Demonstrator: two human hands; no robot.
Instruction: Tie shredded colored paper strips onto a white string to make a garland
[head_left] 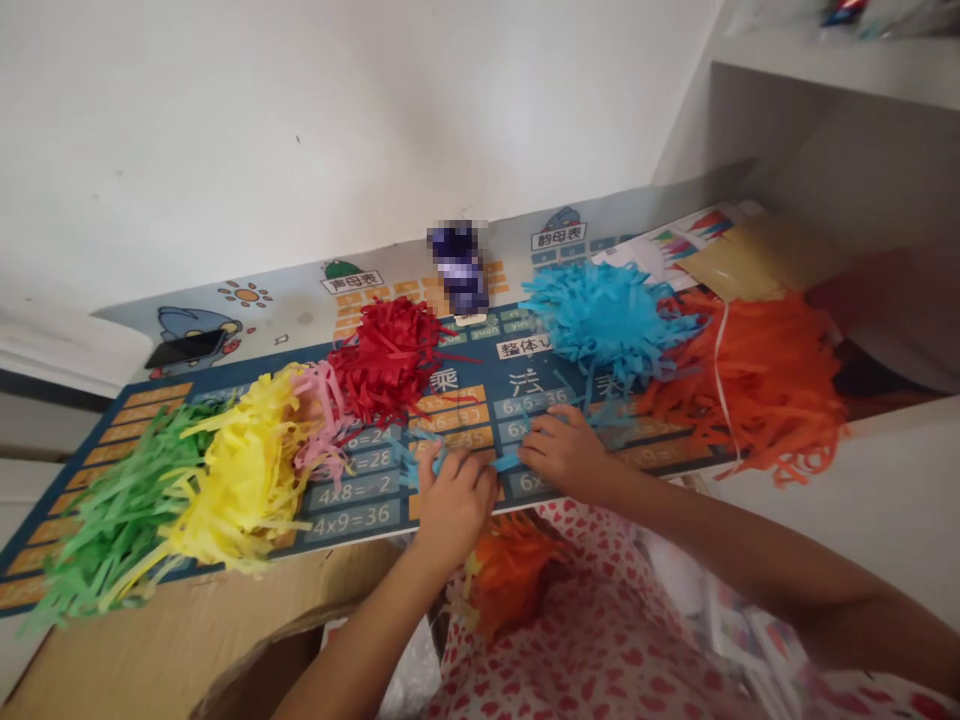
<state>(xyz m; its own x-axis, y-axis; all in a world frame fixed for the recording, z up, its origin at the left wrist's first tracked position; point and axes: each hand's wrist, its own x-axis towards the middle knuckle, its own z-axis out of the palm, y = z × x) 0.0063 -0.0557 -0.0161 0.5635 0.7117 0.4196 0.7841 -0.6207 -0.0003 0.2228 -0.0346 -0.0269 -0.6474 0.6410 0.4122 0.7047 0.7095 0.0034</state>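
- A home, most likely a child's study corner.
- A wooden desk [187, 630] stands against a plain white wall [337, 120] at 12 o'clock.
- A learning mat [352, 490] printed with times tables and cartoon figures covers the desk.
- Heaps of shredded craft paper [607, 315] in many colours lie on the mat.
- A white shelf [825, 70] stands at 2 o'clock.

Soft even daylight, no glare. Faint shadow under the white shelf [825, 110] right of the right hand [562, 450]. Slight overall blur; pixelated patch beyond hands; edges stretched.
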